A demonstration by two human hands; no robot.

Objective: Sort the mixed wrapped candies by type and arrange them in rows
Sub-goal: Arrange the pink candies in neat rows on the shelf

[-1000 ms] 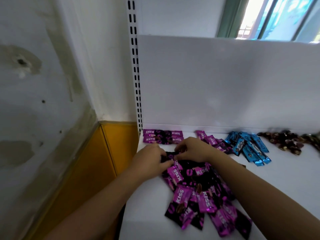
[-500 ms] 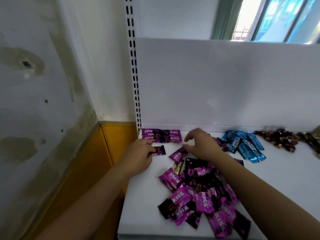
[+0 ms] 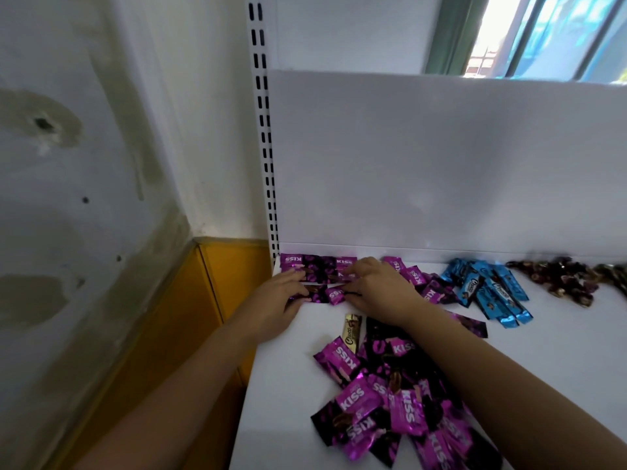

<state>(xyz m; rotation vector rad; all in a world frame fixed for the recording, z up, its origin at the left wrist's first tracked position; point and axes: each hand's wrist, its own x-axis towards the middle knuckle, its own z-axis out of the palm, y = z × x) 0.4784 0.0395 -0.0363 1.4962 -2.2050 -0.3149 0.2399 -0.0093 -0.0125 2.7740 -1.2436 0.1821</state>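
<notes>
Left hand: we see it palm down at the shelf's left edge, fingers straight, pressing the dark end of a purple KISS candy.
Right hand: fingertips meet that candy's other end — pinching or only touching, we cannot tell.
Candy's place: flat on the white shelf, just before the KISS row at the back panel.
KISS pile: heaped near us.
Gold Choco candy: between pile and hands.
Blue candies, brown candies: separate groups further right.
</notes>
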